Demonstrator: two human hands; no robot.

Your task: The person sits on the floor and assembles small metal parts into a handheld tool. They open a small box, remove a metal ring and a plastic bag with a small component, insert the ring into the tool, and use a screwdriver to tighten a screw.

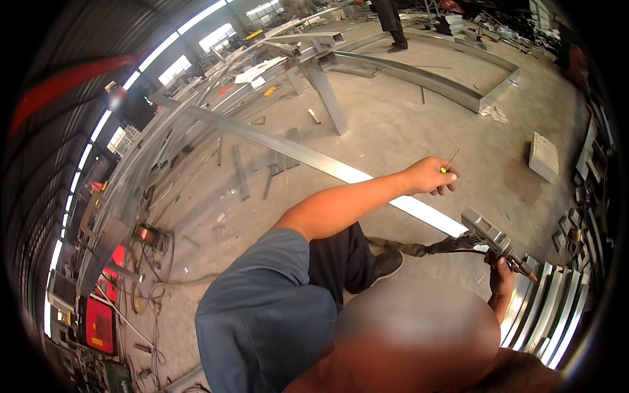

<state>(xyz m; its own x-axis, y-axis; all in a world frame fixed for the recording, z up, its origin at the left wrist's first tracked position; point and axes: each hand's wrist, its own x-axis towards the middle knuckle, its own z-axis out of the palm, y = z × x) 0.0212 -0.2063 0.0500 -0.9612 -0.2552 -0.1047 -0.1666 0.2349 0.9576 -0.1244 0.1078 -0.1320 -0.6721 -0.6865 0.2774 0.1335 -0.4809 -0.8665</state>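
My left arm, in a blue-grey sleeve, stretches across a long silver metal bar point(327, 164). My left hand point(427, 175) is closed in a pinch on a thin rod point(455, 156) with a small yellow part by the fingers; its exact kind is unclear. At the right, my right hand point(502, 275) grips what looks like a welding gun point(490, 230), with a boxy grey body and a tapered copper-coloured tip. A dark sheathed cable point(413, 248) runs from it toward my shoe. The bar's near end reaches beside the gun. A blurred patch covers the lower middle.
Shiny metal profiles point(547, 314) lie at the lower right, near a pale block point(544, 157). A large metal frame point(419, 82) rests on the floor behind, where another person point(391, 26) stands. A steel stand point(327, 98) is farther left; a red machine point(99, 324) and cables lie lower left.
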